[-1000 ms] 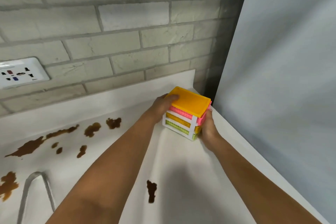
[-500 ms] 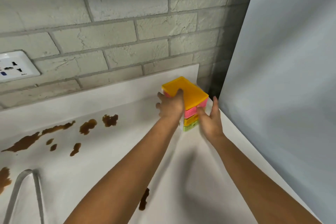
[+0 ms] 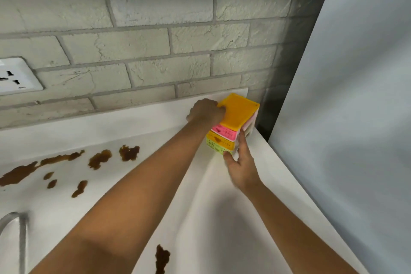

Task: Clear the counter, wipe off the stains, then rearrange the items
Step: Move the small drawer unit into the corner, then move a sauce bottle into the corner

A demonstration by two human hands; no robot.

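Drawer organiser [image 3: 233, 127] stands in the bench's [image 3: 200, 218] far right corner | left hand [image 3: 205, 111] grips its orange top, right hand [image 3: 241, 162], fingers relaxed, steadies its front | brown stains [image 3: 97, 159] unwiped; clearing looks barely begun.

Your left hand [image 3: 205, 111] curled, knuckles up, fingers hooked over drawer box [image 3: 233, 124] top edge; your right hand [image 3: 241, 162] fingers straight, touching its front corner
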